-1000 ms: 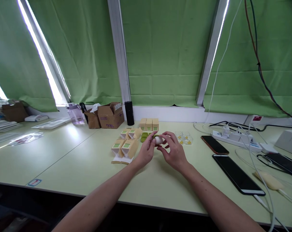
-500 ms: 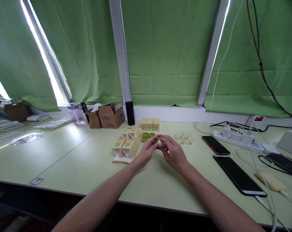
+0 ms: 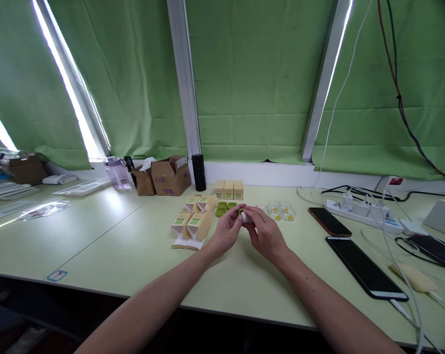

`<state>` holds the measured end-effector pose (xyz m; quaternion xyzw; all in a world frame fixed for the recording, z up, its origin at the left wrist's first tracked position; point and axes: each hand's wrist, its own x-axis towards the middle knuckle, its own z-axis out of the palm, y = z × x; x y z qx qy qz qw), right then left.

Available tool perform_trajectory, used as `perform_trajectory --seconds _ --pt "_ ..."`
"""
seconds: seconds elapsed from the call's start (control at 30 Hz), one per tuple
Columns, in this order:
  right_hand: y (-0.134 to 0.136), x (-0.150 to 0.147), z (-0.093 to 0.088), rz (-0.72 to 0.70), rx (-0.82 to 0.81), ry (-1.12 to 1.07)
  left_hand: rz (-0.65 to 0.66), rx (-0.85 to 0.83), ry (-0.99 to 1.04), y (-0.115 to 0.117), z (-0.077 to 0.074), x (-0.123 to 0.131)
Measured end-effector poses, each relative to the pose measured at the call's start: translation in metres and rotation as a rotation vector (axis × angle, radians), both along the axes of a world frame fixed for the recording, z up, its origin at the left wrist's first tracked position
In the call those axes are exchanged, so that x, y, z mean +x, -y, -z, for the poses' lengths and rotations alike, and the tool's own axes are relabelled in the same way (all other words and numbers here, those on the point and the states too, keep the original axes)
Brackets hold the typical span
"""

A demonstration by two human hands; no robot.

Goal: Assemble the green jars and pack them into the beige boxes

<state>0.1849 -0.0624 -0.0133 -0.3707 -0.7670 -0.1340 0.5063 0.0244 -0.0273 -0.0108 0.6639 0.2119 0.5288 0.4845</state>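
Observation:
Both hands meet over the pale green table on a small white jar with a green lid. My left hand pinches its left side. My right hand curls its fingers round the right side and top. Just behind the hands lie green lids and small clear cups with yellow centres. To the left lie several small tan cartons with green labels, some on their sides. Three upright tan cartons stand in a row further back.
A black cylinder, brown cardboard boxes and a purple bottle stand by the window sill. Two phones lie at the right, with a power strip and cables. White trays lie far left.
My right hand's fingers have closed down over the jar, and both hands have drawn closer together around it. The view has shifted slightly.

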Motion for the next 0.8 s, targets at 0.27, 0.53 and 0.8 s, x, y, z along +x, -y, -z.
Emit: perform_trajectory --seconds 0.27,0.53,0.8 --pt "0.0014 -0.001 -0.0022 -0.013 0.035 0.01 -0.062 0.024 0.006 0.0009 -0.0015 0.0032" --pt "-0.0013 0.0003 0.0032 -0.007 0.019 -0.026 0.065 -0.008 -0.009 0.0028 -0.0011 -0.004" --pt "-0.0037 0.0 0.0071 0.008 0.014 -0.044 0.013 0.045 -0.042 -0.0002 0.0014 0.0021"
